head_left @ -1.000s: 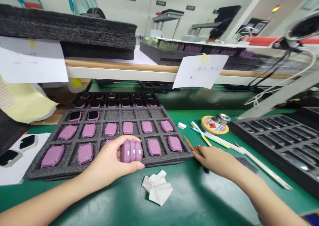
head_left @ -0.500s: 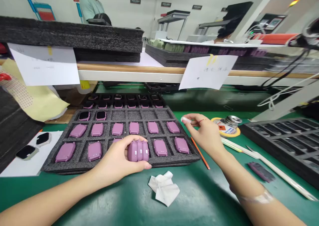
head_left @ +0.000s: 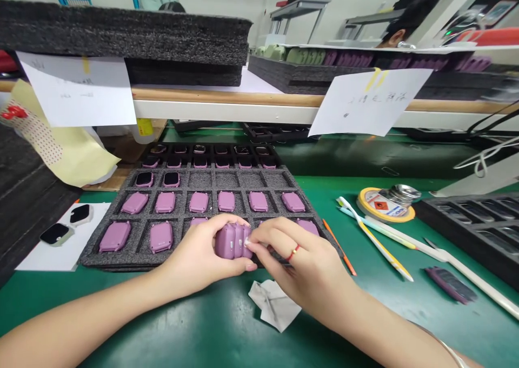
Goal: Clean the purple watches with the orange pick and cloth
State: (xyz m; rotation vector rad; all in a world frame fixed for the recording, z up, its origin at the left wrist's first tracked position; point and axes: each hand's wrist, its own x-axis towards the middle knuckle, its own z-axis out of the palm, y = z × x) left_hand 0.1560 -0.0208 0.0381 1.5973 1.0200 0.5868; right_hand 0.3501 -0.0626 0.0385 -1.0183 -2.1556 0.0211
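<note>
The right hand has just come over from the right side of the black foam tray, and it brings a small white bit with it. Now the white bit is at the side of the purple case stack, on the end nearest that hand. So both hands seem to be busy at one spot.

The stack is at the near edge of the tray. The left hand is curved around it, with the fingers on top and the thumb below, spread only as wide as the stack. The right hand's fingertips are pinched almost closed on the white bit. I can't tell how hard it presses.

More purple cases sit in the tray's pockets. A crumpled white wipe lies in front of the tray, and an orange stick lies just beside its right edge.
</note>
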